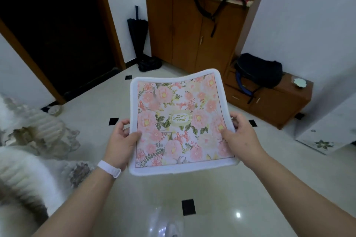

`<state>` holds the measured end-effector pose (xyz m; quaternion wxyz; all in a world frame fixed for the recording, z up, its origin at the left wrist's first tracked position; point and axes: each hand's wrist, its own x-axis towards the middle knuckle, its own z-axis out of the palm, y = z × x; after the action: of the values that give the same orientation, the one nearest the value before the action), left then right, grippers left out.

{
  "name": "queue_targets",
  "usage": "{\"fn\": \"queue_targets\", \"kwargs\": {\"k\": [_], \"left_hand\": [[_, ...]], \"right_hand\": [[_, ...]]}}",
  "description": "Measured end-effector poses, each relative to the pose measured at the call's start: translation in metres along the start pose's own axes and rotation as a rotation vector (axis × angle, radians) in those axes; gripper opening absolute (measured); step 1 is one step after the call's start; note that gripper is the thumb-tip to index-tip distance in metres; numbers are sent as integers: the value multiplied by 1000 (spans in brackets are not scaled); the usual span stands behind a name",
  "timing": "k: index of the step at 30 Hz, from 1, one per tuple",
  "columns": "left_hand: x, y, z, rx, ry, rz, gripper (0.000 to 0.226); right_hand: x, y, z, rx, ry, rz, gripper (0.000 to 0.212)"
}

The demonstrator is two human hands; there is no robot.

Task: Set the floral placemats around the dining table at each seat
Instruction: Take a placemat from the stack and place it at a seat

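A square floral placemat with pink flowers, a white border and a gold oval emblem is held flat in the air over the tiled floor. My left hand pinches its left edge, thumb on top; a white band sits on that wrist. My right hand grips the right edge the same way. The far edge of the mat curls up slightly. No dining table surface is clearly in view.
A wooden cabinet with a bag and box on top stands ahead. A low wooden unit carries a dark backpack. A folded umbrella leans in the corner. A carved pale furniture piece is at left, a dark doorway beyond.
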<state>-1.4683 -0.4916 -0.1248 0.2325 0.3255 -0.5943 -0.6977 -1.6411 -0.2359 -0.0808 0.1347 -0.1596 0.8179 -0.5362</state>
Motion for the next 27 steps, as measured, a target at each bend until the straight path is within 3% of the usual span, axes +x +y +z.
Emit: {"fn": "queue_targets", "kwargs": {"k": [9, 27], "left_hand": [[93, 47, -43, 16, 219, 86, 32], [289, 81, -88, -67, 681, 42, 28]], "right_hand": [[129, -55, 84, 9, -123, -100, 33], [423, -129, 267, 64, -627, -235, 35]]}}
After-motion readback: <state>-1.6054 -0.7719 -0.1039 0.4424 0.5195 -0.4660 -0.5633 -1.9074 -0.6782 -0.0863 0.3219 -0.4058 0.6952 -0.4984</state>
